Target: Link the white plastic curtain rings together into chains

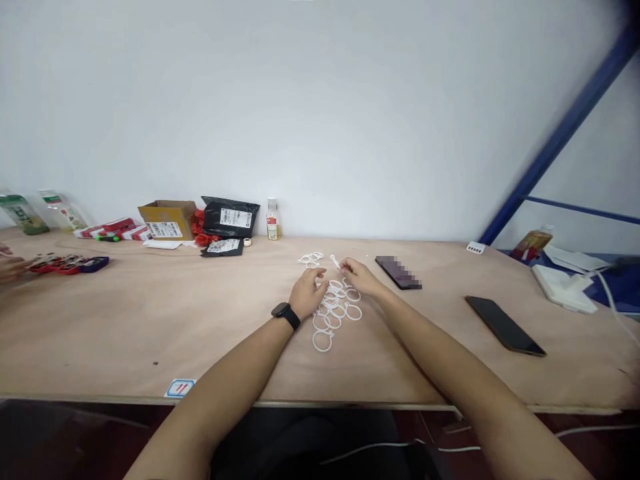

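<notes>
A heap of several white plastic rings point(334, 312) lies on the plywood table point(150, 327) in front of me. My left hand point(309, 293), with a black watch point(285, 314) on the wrist, rests on the left side of the heap with fingers curled onto the rings. My right hand point(358, 277) is at the heap's far right, pinching a small white ring piece point(335, 263) between its fingertips. A second small cluster of white rings point(311, 259) lies just beyond the hands.
Two dark phones point(399, 272) point(504, 325) lie to the right. At the back stand a cardboard box point(167, 219), black bags point(229, 218) and a small bottle point(272, 220). Another person's hand point(9, 267) is beside red and blue items point(67, 264) at far left. White devices point(564, 288) sit at right.
</notes>
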Motion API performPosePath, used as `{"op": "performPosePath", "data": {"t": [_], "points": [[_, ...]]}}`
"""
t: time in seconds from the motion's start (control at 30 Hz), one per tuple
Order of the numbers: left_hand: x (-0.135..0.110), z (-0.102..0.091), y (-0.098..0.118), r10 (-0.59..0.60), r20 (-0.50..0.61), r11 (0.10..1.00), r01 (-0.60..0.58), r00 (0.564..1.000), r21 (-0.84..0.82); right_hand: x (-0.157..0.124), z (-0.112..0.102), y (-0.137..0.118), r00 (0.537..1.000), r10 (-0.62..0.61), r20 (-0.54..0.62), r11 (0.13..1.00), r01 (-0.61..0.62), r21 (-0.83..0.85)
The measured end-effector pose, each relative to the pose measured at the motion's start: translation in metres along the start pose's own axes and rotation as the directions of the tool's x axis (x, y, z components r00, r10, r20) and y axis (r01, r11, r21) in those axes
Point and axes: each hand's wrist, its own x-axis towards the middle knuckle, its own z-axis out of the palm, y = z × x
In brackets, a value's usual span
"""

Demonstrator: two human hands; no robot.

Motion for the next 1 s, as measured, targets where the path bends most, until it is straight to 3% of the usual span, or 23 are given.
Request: {"op": "performPosePath", "data": {"t": [0.1, 0.23, 0.37, 0.5, 0.83, 1.0], "points": [[0.002, 0.000, -0.003, -0.010, -0.088, 0.997, 0.003, 0.996, -0.076, -0.019, 0.011, -0.026, 0.986, -0.034, 0.166, 0.923, -0.032, 0.384], [0.003, 0.002, -0.006, -0.087, -0.028, 0.966, 0.078, 0.996, -0.245, -0.033, 0.021, -0.040, 0.970, -0.053, 0.238, 0.780, -0.109, 0.616], [0.005, 0.006, -0.005, -0.170, 0.011, 0.874, 0.156, 0.985, -0.461, -0.034, 0.023, -0.038, 0.983, 0.044, 0.180, 0.720, -0.156, 0.676], [0.007, 0.006, 0.003, -0.200, 0.044, 0.774, 0.185, 0.979, -0.606, -0.033, 0.024, -0.042, 0.992, 0.112, 0.063, 0.706, -0.124, 0.697], [0.010, 0.000, 0.003, -0.389, 0.029, 0.650, 0.297, 0.921, -0.699, -0.036, 0.016, -0.043, 0.948, 0.302, -0.100, 0.633, -0.121, 0.765], [0.013, -0.001, 0.001, -0.442, 0.039, 0.622, 0.338, 0.896, -0.706, -0.033, 0.015, -0.037, 0.936, 0.314, -0.159, 0.638, -0.084, 0.766]]}}
